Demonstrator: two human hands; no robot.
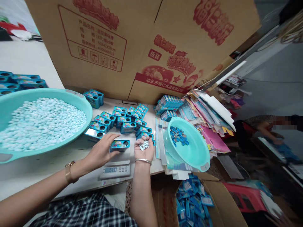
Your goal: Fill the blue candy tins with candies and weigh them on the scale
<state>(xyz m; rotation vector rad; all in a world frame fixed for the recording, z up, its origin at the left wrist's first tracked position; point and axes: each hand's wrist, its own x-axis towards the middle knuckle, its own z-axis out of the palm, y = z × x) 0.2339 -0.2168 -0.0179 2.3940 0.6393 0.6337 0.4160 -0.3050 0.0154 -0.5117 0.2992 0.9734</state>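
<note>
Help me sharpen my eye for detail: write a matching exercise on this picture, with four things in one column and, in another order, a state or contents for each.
Things
1. Left hand
2. Right hand
3. Scale
4. Tub on the right

States or contents
A. Has digits on its display
B. Contains round blue pieces
C. Has its fingers at one end of a small blue box
D. Is palm up, with small pale pellets in it

Right pairs: 1-C, 2-D, 3-A, 4-B
</note>
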